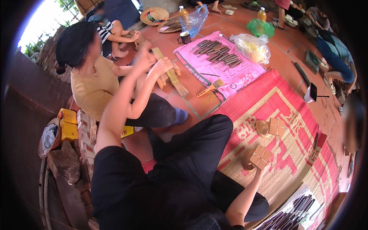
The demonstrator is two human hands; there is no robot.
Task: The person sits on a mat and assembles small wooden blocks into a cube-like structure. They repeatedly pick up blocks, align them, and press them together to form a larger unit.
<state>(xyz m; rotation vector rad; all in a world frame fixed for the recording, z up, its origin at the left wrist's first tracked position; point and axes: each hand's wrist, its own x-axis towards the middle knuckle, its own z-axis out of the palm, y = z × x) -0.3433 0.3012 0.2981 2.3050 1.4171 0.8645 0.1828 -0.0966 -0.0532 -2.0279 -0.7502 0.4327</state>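
Red matting (245,103) underlies the right hand (263,171), which touches a likely stiff brown block (260,156), best held by opposite sides; neither hand's grip is clear.

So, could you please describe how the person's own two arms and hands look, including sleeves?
The left arm comes out of a black short sleeve; it is bare below that, and the left hand is too blurred to tell rings. The right forearm is bare too, without visible watch or bracelet; the right hand looks ungloved, but is partly hidden.
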